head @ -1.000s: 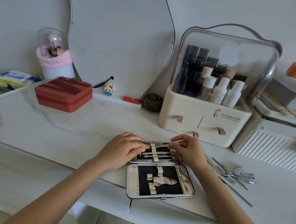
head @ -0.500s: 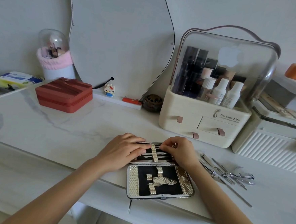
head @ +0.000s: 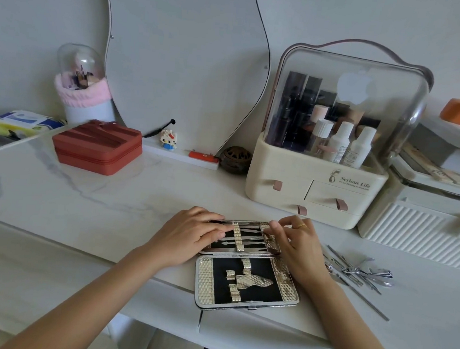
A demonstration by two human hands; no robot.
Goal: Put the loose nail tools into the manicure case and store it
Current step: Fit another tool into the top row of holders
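Spreading across the lower frame is a white marble-look vanity top (head: 86, 191), and a curvy mirror (head: 182, 62) is leaning against the wall at upper centre. Standing at right of centre is a cream cosmetics organiser (head: 315, 185) with a clear domed lid, bottles showing inside it. A white ribbed box (head: 420, 234) is sitting at the right edge, and a red zip case (head: 97, 148) is lying at left of centre, below a brush holder (head: 83, 93) under a clear dome.

Lying open at lower centre, near the front edge of the top, is the manicure case (head: 245, 284); its near half is showing bare gold loops on black lining, while its far half is holding several slim steel tools under a gold strap.

The left hand (head: 189, 237) is resting on the far half's left side, fingers extended and relaxed, pressing down rather than clasping. The right hand (head: 297, 247), wearing a gold ring, is working at the far half's right side with fingertips curled onto the tool ends; whether it is pinching one, I cannot tell.

The loose nail tools (head: 358, 273) are lying in a heap on the top, just right of the right wrist.
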